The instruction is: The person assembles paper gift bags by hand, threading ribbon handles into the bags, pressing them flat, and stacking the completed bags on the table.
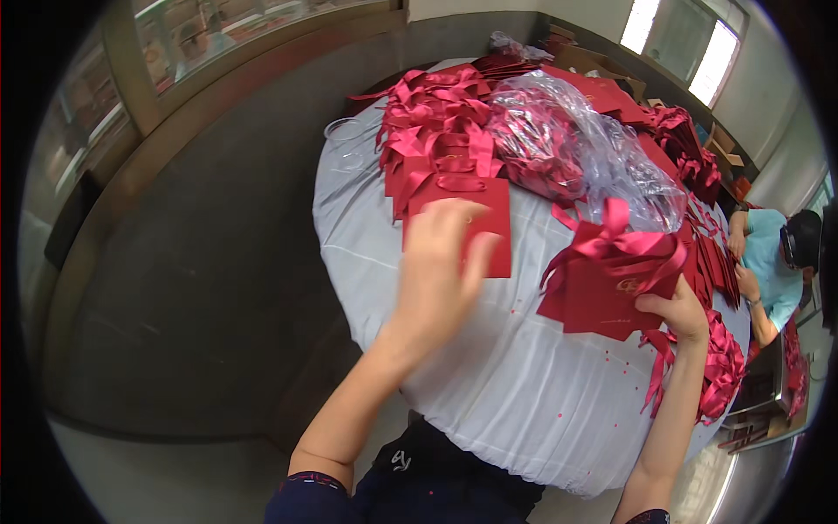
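Observation:
My right hand (pixel 683 310) grips a small fanned bunch of red paper gift bags (pixel 598 297) by their right edge, thumb on the front. Pink-red satin ribbon handles (pixel 615 231) loop over the top of the bunch. My left hand (pixel 436 262), slightly blurred, hovers in front of a flat red gift bag (pixel 495 249) with its thumb held away from the fingers and nothing visible in it. Whether it touches that bag I cannot tell. Behind lies an overlapping row of more ribboned bags (pixel 432 113).
A clear plastic bag (pixel 624 166) full of red ribbon lies mid-table on the white cloth (pixel 489 393). Loose ribbons (pixel 720 371) pile at the right edge, and tiny red bits dot the cloth. Another person (pixel 772 253) in light blue handles red bags at the right. Cardboard boxes (pixel 580 59) stand behind.

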### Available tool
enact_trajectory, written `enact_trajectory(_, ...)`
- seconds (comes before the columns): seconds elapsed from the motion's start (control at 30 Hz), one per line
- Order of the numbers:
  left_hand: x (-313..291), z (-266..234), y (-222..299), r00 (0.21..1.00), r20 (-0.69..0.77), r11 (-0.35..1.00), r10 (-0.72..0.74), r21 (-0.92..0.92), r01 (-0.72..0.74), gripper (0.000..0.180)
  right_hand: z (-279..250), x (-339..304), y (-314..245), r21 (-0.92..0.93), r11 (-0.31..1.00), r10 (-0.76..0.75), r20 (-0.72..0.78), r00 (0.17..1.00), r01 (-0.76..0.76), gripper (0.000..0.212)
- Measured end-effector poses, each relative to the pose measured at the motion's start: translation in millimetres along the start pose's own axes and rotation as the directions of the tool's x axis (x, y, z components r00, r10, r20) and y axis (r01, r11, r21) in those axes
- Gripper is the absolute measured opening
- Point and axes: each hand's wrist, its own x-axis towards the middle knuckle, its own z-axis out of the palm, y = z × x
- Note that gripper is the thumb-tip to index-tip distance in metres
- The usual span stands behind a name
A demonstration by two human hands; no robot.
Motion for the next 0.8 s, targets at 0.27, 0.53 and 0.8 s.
enact_trajectory(0.27, -30, -1, -57, 0.938, 0.017, 0.863, -0.345, 0.398, 0.311, 0.052, -8, 14, 26, -0.049, 0.998, 0.032, 0.04, 0.999, -0.03, 0.058)
enact_trajectory(0.53, -35, 4, -65, 0.905, 0.114, 0.911, -0.411, 0.101, 0.401, 0.032, 9, 36, 46, 0.377, 0.924, -0.085, 0.052, 0.995, 0.059, 0.057)
enact_trajectory(0.8, -54, 9, -42, 0.878, 0.335, 0.887, -0.341, -0.196, 0.419, 0.026, 52, 81, 68, 0.573, 0.805, 0.085, 0.14, 0.986, -0.151, 0.05)
